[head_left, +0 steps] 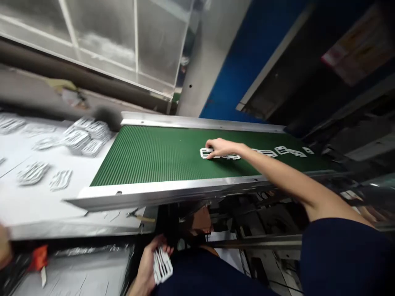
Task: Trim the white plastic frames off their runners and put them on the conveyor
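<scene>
On the green ribbed conveyor belt (148, 152), my right hand (220, 148) pinches a flat white slotted plastic frame (203, 153). Just beside that hand lies another white frame (233, 157), partly covered by my wrist. Several more white frames (281, 150) are strung along the belt to the right, beyond my forearm. Down near my lap, my left hand (149, 259) is closed around white slotted plastic frames (162, 265). They look stacked, but how many there are I cannot tell.
Left of the belt, a white table (40, 205) carries piles of white frames (83, 135). Pliers (140, 216) lie near its front edge. An orange-handled knife (40, 261) rests at lower left, near another person's blurred hand (4, 246). Metal rails (173, 187) edge the belt.
</scene>
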### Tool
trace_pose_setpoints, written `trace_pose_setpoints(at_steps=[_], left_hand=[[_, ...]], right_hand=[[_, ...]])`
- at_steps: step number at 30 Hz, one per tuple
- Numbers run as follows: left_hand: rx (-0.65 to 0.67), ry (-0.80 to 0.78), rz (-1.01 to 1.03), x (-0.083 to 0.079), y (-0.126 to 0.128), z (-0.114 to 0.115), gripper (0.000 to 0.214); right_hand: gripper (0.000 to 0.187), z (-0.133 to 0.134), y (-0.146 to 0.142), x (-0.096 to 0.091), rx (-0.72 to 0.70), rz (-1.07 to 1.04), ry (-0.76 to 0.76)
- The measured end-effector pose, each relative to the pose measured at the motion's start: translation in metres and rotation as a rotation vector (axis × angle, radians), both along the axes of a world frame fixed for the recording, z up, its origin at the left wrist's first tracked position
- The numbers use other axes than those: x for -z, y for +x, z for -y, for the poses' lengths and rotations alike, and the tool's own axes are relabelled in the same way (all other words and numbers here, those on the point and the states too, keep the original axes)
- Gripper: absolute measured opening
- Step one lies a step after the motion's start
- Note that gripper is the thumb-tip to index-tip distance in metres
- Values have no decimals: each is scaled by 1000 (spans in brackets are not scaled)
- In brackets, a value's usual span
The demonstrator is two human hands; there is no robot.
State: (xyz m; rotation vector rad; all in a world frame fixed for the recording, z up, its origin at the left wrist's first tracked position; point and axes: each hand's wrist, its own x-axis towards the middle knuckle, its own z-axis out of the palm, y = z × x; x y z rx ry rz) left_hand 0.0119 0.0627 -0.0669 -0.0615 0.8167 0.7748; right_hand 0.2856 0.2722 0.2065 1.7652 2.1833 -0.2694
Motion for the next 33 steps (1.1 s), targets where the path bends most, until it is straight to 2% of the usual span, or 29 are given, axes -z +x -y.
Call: trace_pose_setpoints(at_steps=[3, 7, 9, 11, 13, 14, 16, 18, 21, 23, 24, 29, 33], left_hand=[[-172, 48, -39, -7, -12, 7, 3], [-235, 78, -63, -12, -23, 11, 15], [-240, 96, -94, -20, -28, 11, 21], [-243, 134, -119, -35, -32, 11, 19], [-260, 218, -129, -54, -37, 11, 31], [-267, 265, -125, -65, -41, 13, 37], [-265, 351, -108, -84, -48, 17, 42], [-236, 373, -161, -95, -55, 24, 40], [-187, 303, -375, -97, -61, 34, 29], [-194, 224, -482, -91, -63, 40, 25], [-214, 189, -508, -87, -63, 42, 26], [-342, 69, -576, -74, -68, 51, 30], [-384, 29, -595, -76, -69, 55, 29]], right_hand=[[41, -6, 6, 5, -34, -89, 100], [28, -8, -8, -5, 21, -497, 102], [27, 11, -32, -19, 30, -763, 145], [24, 47, -64, -27, -9, -992, 188], [21, 90, -99, -20, -76, -1110, 40], [18, 111, -114, -8, -123, -1138, -82], [13, 146, -139, 30, -169, -1143, -292], [13, 167, -153, 78, -57, -1128, -375], [21, 176, -162, 143, 198, -1244, -573], [27, 170, -165, 173, 229, -1276, -670], [30, 163, -167, 184, 200, -1242, -663], [42, 110, -181, 234, -78, -647, -352], [67, 80, -187, 266, -182, -481, -394]])
